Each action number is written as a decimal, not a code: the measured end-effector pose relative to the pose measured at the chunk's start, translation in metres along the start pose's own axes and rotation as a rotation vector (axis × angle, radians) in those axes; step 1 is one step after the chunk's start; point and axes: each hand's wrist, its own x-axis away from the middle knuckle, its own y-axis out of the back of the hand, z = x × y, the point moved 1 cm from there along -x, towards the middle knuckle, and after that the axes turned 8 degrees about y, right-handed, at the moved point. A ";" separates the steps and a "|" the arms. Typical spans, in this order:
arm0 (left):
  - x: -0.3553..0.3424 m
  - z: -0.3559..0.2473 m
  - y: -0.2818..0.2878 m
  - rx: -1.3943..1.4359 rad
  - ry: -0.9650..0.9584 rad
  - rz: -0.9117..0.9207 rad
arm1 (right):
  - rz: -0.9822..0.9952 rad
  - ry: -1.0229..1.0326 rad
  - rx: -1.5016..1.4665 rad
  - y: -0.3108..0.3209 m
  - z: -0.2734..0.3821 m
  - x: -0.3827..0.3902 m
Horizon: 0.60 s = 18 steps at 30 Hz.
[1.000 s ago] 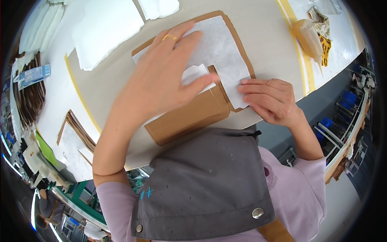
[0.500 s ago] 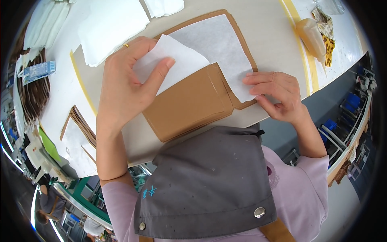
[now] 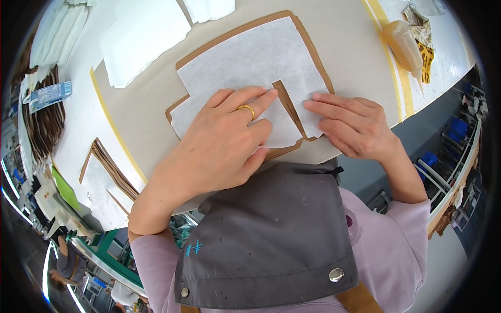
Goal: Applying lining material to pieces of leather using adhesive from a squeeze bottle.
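Note:
A white sheet (image 3: 245,57) lies over a brown leather-like panel (image 3: 288,107) of similar stepped outline. Brown shows as a border along the upper and right edges, through a narrow slot, and below the sheet's lower edge. My left hand (image 3: 224,135), with a gold ring, rests on the sheet's lower part, its fingers stretched toward the top of the slot. Right of the slot, my right hand (image 3: 355,122) lays its outstretched fingers on the sheet's lower right strip. My left hand and forearm hide the sheet's lower left part.
White sheets (image 3: 143,41) lie at the upper left. Brown strips (image 3: 44,125) are piled at the far left, under a blue box (image 3: 50,95); more brown pieces (image 3: 112,169) lie nearer. A translucent amber bottle (image 3: 403,47) sits at the far right beside patterned cloth (image 3: 426,60).
My left hand has moved right and down, laying the lifted left part of the white sheet over the brown panel. My right hand has stayed near the sheet's right edge, shifting slightly.

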 end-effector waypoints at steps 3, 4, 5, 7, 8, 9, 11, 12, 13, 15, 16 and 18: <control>0.000 0.000 -0.002 -0.036 0.002 -0.004 | 0.015 0.008 0.015 -0.002 0.000 0.000; 0.000 -0.001 -0.002 -0.041 0.011 -0.007 | 0.022 0.015 0.022 -0.003 0.000 0.000; 0.000 -0.001 -0.002 -0.046 0.020 -0.009 | 0.021 0.015 0.022 -0.003 0.001 -0.001; 0.000 -0.001 0.001 -0.063 0.010 0.010 | 0.048 0.015 0.039 -0.003 0.001 -0.001; 0.000 -0.001 0.003 -0.080 0.001 0.028 | 0.048 0.013 0.040 -0.003 0.001 -0.001; -0.001 0.000 0.006 -0.079 -0.001 0.029 | 0.045 0.016 0.039 -0.003 0.001 -0.001; -0.003 0.003 0.009 0.179 0.098 0.116 | 0.042 0.016 0.039 -0.003 0.001 0.000; -0.005 0.005 0.009 0.179 0.101 0.115 | 0.047 0.014 0.028 -0.004 0.000 -0.001; -0.010 0.008 0.010 0.108 0.068 0.025 | 0.052 0.011 0.018 -0.004 0.000 -0.002; -0.017 0.016 0.008 0.035 0.036 -0.067 | 0.045 0.008 0.009 -0.004 0.001 -0.002; -0.019 0.022 0.003 -0.078 0.030 -0.067 | 0.036 0.004 0.002 -0.005 0.001 -0.002; -0.021 0.030 -0.004 -0.192 0.022 -0.066 | 0.027 0.012 -0.012 -0.006 0.000 0.000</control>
